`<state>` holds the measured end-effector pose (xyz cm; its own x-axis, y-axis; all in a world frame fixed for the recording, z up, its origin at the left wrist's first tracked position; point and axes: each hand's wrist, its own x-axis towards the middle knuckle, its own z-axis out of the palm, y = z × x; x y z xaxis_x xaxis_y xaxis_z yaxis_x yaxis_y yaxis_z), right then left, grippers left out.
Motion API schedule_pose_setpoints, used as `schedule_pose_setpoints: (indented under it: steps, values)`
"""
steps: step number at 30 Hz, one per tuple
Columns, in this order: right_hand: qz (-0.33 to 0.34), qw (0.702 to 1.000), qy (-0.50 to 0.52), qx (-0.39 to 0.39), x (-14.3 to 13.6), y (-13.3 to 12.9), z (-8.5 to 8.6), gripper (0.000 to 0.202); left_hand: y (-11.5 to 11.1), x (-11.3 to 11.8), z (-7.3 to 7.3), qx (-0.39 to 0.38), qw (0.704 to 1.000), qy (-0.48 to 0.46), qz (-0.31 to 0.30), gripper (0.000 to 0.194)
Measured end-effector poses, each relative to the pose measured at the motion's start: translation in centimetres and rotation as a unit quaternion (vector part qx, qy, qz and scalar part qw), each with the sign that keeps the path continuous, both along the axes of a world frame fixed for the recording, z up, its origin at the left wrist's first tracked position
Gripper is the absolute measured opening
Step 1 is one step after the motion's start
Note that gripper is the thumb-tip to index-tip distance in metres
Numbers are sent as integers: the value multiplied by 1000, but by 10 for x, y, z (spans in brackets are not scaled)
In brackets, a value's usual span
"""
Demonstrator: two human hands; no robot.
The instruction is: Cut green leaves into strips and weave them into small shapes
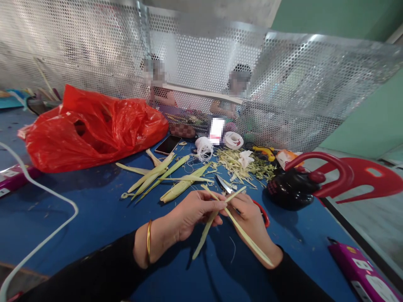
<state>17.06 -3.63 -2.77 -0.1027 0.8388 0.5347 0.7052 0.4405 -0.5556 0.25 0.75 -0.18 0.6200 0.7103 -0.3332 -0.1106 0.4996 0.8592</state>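
Note:
Two pale green strips that look like corn husk cross in an X between my hands. One strip [248, 240] slants down to the right over my right wrist; the other strip [204, 237] hangs down to the left. My left hand [190, 212] pinches them at the crossing between thumb and fingers. Close by, my right hand [250, 218] has its fingers curled at the same crossing, partly behind the strips. Scissors [224, 184] with red handles lie under and beyond my right hand, mostly hidden. Larger pale husks [179, 188] are spread just past my left hand.
A red plastic bag [94, 130] fills the back left, near a phone [168, 144]. White string [204, 147], a tape roll [233, 140] and plant scraps [239, 163] lie behind. At right stands a black teapot [291, 191]. A white cable [50, 191] curves along the left.

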Motion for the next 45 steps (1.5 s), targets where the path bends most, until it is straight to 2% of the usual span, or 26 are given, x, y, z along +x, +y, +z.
schedule_pose_setpoints:
  steps: [6,10,13,17,19,22,23,27,34,38,40,42,44,45]
  values:
    - [-23,1000,-14,-7,0,-1,-1,26,-2,3,-1,25,1000,15,11,19]
    - [-18,999,-4,-33,-2,2,-1,32,-1,2,-1,41,999,9,-4,18]
    - [-11,998,22,-56,-2,3,1,30,-1,2,1,47,998,23,-17,19]
    - [1,990,91,-108,-3,1,6,20,0,2,1,34,999,27,9,16]
    - [8,963,209,-171,-4,0,9,21,0,2,0,29,999,21,20,18]
    - [20,897,377,-229,-5,-2,11,22,0,3,-1,19,1000,16,15,21]
    - [16,892,393,-221,-6,-3,11,19,0,3,-1,14,1000,17,9,21]
    - [-20,910,377,-173,-8,-2,12,18,-3,4,-1,4,999,30,-24,19]
    - [-65,927,342,-141,-7,-2,8,18,-4,2,1,17,998,47,-46,20]
    - [-80,931,319,-157,-4,1,6,22,-3,3,-1,8,999,37,-27,20]
    - [-109,936,298,-150,0,1,9,25,-2,4,-2,-11,1000,14,-1,20]
    - [-177,943,269,-81,3,-2,14,26,-1,5,-2,-23,999,-18,30,20]
    - [-245,945,214,46,5,-8,21,23,2,5,-1,-23,996,-46,67,22]
    - [-257,944,172,112,4,-12,23,19,2,5,-1,-19,995,-57,84,23]
